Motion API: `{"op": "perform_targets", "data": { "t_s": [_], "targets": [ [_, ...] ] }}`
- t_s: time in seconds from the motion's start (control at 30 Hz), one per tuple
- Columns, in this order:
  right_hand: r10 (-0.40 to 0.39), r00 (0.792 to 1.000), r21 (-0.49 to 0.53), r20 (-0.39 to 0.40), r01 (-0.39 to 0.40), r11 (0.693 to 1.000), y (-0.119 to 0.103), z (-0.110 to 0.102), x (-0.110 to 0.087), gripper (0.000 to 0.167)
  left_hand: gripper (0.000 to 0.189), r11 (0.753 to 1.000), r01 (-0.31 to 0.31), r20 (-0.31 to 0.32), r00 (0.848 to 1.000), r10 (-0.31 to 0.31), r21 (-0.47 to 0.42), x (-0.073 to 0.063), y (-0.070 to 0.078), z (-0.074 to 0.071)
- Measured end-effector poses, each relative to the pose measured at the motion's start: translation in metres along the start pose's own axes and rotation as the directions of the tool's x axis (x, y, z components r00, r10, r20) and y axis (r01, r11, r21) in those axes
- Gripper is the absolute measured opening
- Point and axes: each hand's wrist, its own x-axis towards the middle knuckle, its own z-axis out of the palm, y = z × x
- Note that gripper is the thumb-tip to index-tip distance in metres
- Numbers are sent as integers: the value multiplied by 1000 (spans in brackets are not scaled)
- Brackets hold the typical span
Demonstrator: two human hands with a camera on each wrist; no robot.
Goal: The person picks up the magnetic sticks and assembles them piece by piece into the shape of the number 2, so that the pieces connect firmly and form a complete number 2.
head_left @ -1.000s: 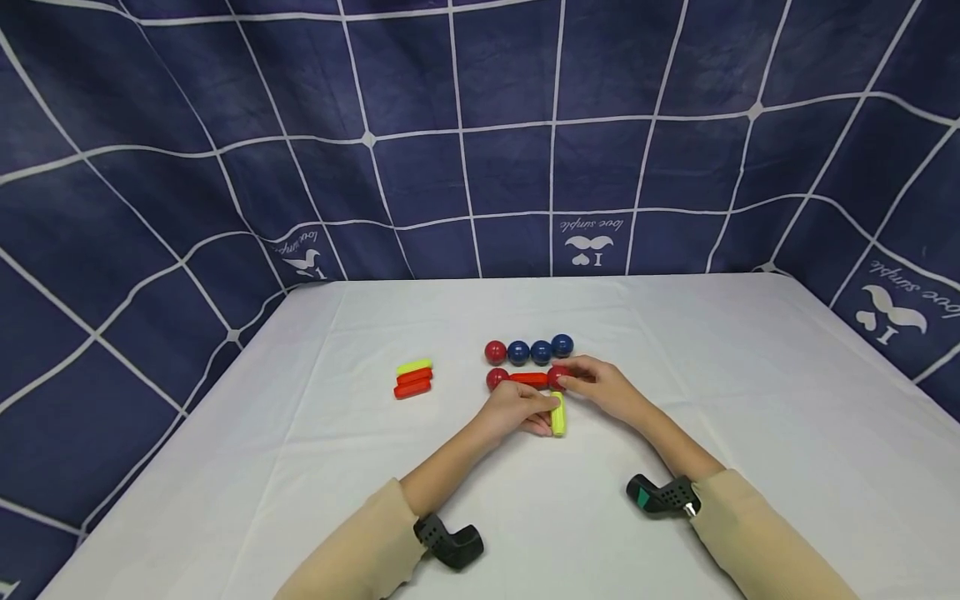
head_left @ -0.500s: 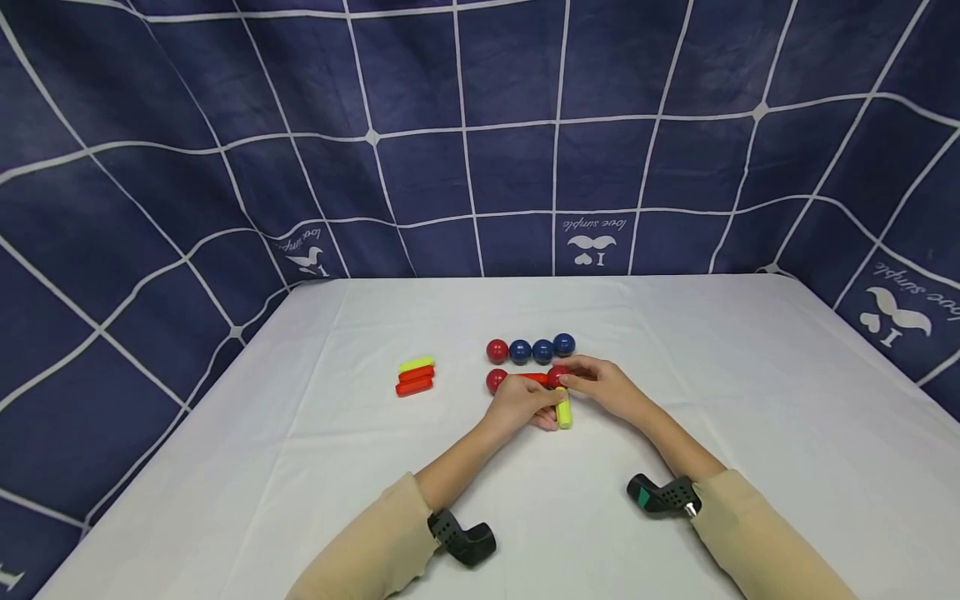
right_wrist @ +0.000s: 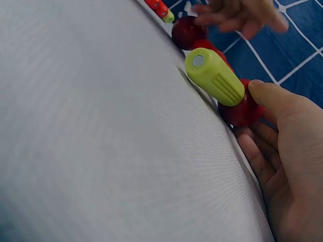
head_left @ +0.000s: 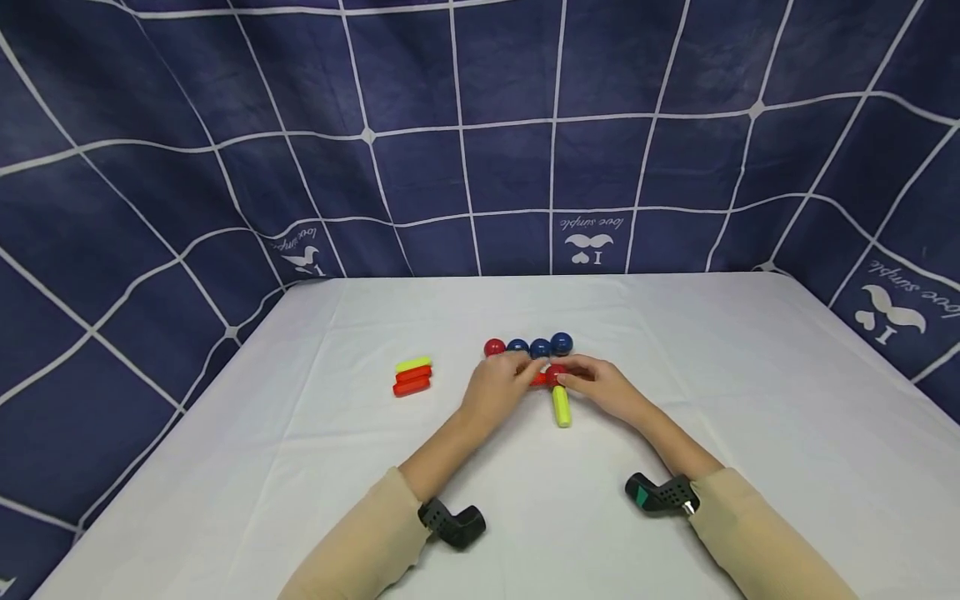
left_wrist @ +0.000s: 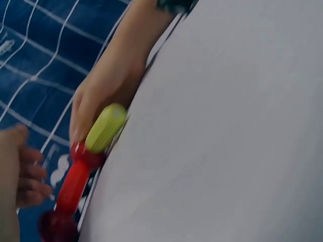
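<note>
Left hand moved off rod | lime, ridged | ball glossy red

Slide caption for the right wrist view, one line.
Right grip pinches a red ball, a yellow-green rod touching it; the left grip, blurred, near a second red ball.

Red balls, dark-blue balls; lime-yellow rods, red rods; white counter; navy curtain, white grid lines, white moustache prints; plain beige sleeves.
</note>
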Motion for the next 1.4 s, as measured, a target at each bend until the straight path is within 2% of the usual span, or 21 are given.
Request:
{"op": "perform_targets", "data": {
  "t_s": [0.07, 0.1, 0.17, 0.2, 0.3, 0.37, 0.43, 0.53, 0.63, 0.8, 0.93, 1.03, 1.1, 1.2, 1.3, 1.33, 1.4],
  "targets": [
    [10, 1000, -8, -2, -10, 1000, -1, 0, 0, 42, 26, 995, -89, -134, 987, 95, 47, 3, -11, -6],
    [16, 1000, -12, -1, -16, 1000, -1, 0, 1, 42, 24, 993, -105, -186, 976, 113, 49, 4, -18, -8],
    [24, 1000, -13, 1, -24, 1000, -1, 1, 1, 41, 20, 996, -94, -255, 963, 90, -5, 6, -31, -10],
    [26, 1000, -13, 2, -26, 1000, -1, 1, 1, 41, 18, 997, -70, -269, 962, 56, -44, 7, -37, -10],
    [35, 999, -5, 9, -35, 999, -1, 0, 1, 42, 18, 984, 30, -235, 969, -71, -177, 8, -49, -10],
    [41, 999, -1, 10, -41, 999, -1, 0, 1, 42, 23, 963, 91, -163, 977, -135, -254, 9, -55, -8],
    [45, 999, 2, 10, -46, 999, -2, 1, 1, 43, 31, 943, 151, -64, 982, -177, -296, 9, -60, -6],
    [48, 999, 7, 5, -48, 999, -2, 0, 1, 42, 41, 917, 229, 57, 973, -222, -326, 10, -65, -3],
    [49, 999, 8, 2, -49, 999, -2, 1, 2, 42, 43, 893, 275, 96, 961, -258, -357, 10, -67, -2],
    [57, 998, -5, 5, -57, 998, -2, 1, 2, 42, 40, 836, 339, 113, 940, -323, -430, 10, -68, -3],
    [64, 998, -8, 9, -64, 998, -3, 0, 1, 42, 41, 814, 369, 111, 927, -359, -448, 11, -70, 0],
    [68, 998, -14, 4, -68, 998, -3, -1, 0, 41, 41, 812, 369, 80, 923, -375, -451, 11, -69, 2],
    [68, 998, -10, 2, -68, 998, -2, -2, -1, 41, 41, 803, 375, 53, 916, -397, -463, 12, -68, 2],
    [60, 998, -1, 7, -60, 998, -3, -1, -1, 41, 40, 769, 384, -6, 893, -450, -511, 12, -63, 0],
    [58, 998, 19, 21, -59, 998, -4, 0, -1, 42, 37, 729, 363, -78, 866, -493, -580, 11, -55, -5],
    [59, 998, 20, 25, -59, 998, -4, 1, -1, 43, 35, 722, 355, -90, 862, -498, -594, 10, -51, -7],
    [63, 998, 25, 27, -64, 998, -5, 1, -1, 43, 33, 719, 339, -98, 866, -491, -607, 8, -44, -11]
  ]
}}
